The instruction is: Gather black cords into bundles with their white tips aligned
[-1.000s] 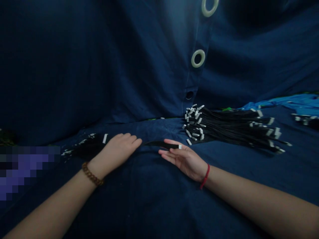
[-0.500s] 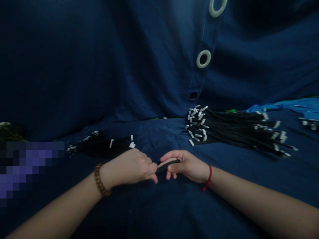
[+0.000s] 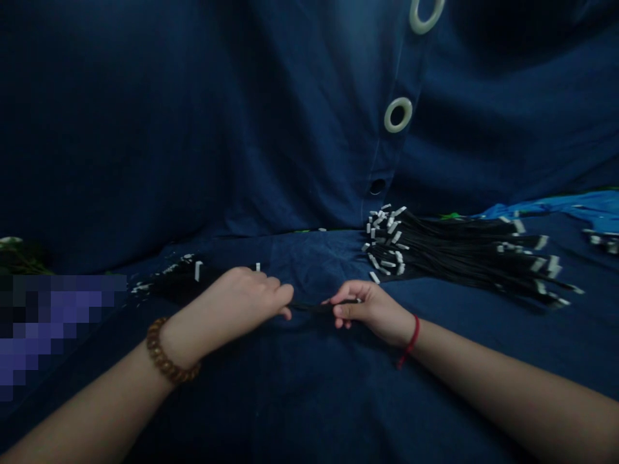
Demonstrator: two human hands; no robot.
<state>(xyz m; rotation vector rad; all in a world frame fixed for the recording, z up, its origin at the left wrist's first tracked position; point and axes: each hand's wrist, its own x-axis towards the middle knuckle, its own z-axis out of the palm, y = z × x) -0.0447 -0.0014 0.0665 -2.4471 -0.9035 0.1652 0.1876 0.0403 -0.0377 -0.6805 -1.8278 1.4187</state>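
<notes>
A thin black cord (image 3: 309, 308) stretches between my two hands over the dark blue cloth. My left hand (image 3: 242, 298), with a brown bead bracelet, is closed around its left end. The right end is pinched between the thumb and fingers of my right hand (image 3: 362, 307), which has a red string at the wrist. Just behind my left hand lies a dark bundle (image 3: 169, 283) with white tips, partly hidden by that hand. Beyond my right hand is a larger bundle of black cords (image 3: 449, 251) with white end pieces.
Dark blue cloth (image 3: 309, 374) covers the work surface. Behind it hangs a blue curtain (image 3: 290, 116) with pale rings (image 3: 398, 115). Blue material (image 3: 580, 207) lies at the far right. Greenery (image 3: 24, 258) shows at the left edge, above a pixelated purple patch.
My left hand has moved left and slightly away from me, and my right hand has shifted slightly right and up. The gap between them is wider, with the cord drawn straighter.
</notes>
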